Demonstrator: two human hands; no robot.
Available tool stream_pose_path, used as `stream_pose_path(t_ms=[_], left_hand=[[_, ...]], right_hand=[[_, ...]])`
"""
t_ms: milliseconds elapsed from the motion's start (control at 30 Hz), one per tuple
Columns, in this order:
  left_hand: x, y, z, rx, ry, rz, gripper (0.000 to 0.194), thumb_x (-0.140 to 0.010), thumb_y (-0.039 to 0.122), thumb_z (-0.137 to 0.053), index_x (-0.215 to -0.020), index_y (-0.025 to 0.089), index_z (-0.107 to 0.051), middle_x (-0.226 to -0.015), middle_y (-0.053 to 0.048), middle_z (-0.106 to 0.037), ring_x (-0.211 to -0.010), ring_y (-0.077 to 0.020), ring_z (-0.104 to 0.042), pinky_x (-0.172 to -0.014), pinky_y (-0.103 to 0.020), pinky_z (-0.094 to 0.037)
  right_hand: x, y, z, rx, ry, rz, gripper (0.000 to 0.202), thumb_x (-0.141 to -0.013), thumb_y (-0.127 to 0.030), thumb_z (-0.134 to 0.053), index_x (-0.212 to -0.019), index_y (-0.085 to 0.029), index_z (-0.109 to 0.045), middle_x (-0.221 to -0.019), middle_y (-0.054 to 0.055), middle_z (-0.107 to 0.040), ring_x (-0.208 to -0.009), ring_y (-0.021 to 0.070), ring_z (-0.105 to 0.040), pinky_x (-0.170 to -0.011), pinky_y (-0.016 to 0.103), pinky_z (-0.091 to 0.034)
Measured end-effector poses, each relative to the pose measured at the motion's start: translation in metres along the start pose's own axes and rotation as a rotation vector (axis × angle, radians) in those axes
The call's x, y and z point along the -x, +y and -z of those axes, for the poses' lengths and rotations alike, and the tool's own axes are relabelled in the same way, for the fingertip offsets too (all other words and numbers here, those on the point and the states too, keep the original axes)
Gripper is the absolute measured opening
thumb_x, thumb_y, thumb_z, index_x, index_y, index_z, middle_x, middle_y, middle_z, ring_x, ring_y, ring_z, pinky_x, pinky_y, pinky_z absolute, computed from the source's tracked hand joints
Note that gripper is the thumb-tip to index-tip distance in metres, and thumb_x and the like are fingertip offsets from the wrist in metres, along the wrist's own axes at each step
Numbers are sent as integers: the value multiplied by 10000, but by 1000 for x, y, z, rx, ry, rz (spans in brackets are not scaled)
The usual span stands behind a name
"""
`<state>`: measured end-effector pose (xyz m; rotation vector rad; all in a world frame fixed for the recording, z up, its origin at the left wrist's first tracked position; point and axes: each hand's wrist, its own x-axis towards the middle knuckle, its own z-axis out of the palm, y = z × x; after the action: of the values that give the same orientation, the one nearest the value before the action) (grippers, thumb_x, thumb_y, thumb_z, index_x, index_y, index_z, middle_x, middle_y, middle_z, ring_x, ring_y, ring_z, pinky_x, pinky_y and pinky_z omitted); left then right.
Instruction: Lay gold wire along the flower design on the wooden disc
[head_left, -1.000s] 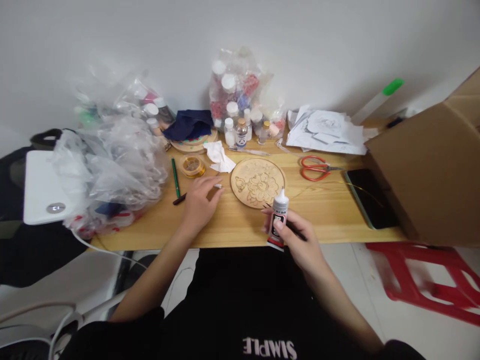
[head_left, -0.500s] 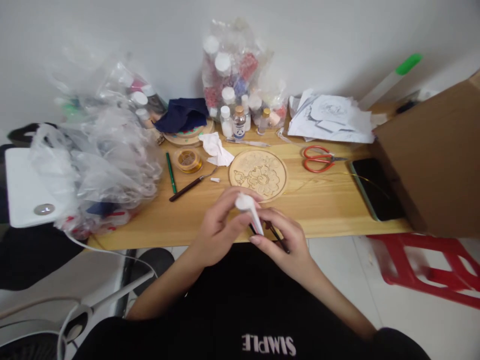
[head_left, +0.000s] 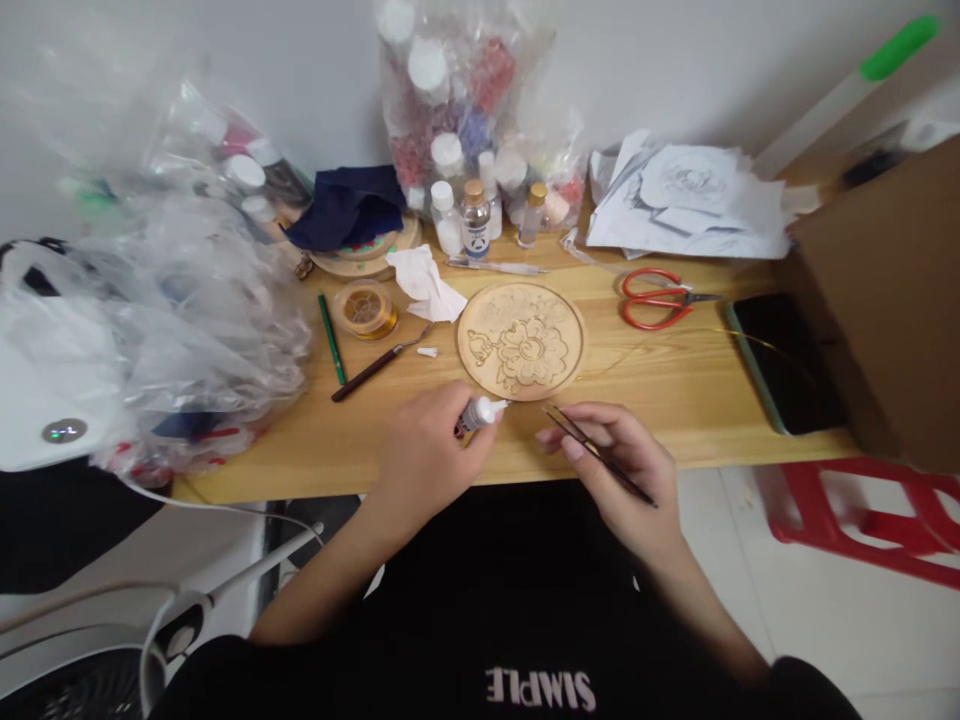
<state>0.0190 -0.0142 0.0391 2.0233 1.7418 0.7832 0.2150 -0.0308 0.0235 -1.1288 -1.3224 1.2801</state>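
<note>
My left hand (head_left: 427, 445) is closed round a small glue bottle (head_left: 478, 413), whose white nozzle points right, near the lower edge of a round wooden plaque (head_left: 521, 340). Fine flower outlines cover the plaque's face. Tweezers (head_left: 604, 458) rest in my right hand (head_left: 622, 460), gripped between thumb and fingers with the tips toward the plaque. Left of the plaque lies a small white cap (head_left: 427, 352), beside a dark-handled tool with a thin metal end (head_left: 379, 370). A gold wire (head_left: 622, 358) trails across the wood on the right.
Orange-handled scissors (head_left: 656, 298) and a phone (head_left: 787, 362) lie to the right, by a cardboard box (head_left: 885, 300). Small bottles (head_left: 476, 222), a pen (head_left: 499, 266) and papers (head_left: 682, 200) line the back. A wire spool (head_left: 365, 308), a green pen (head_left: 331, 338) and plastic bags (head_left: 217, 300) are left.
My hands have moved apart; the right, with the tweezers, has shifted right. The bottle has turned from facing me to pointing its nozzle right. The view has tilted slightly downward.
</note>
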Motion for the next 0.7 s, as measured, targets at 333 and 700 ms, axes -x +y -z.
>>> stream_pose_path(t_ms=[333, 700], left_hand=[[-8, 4, 5, -464, 111, -264, 292, -953, 253, -518, -667, 198, -524, -549, 7, -536, -511, -146, -484, -513, -298, -295], [-11, 12, 8, -439, 64, -305, 286, -960, 221, -465, -679, 203, -515, -541, 17, -539, -486, -137, -475, -494, -293, -293]], right_hand=[[-10, -11, -1, -14, 20, 94, 277, -852, -128, -698, -1051, -315, -744, -1011, -22, -758, -935, 117, -719, -854, 246, -611], [-11, -3, -3, -175, 43, 64, 233, -883, -172, -665, -1038, -320, -757, -1013, -5, -751, -920, 158, -704, -843, 335, -609]])
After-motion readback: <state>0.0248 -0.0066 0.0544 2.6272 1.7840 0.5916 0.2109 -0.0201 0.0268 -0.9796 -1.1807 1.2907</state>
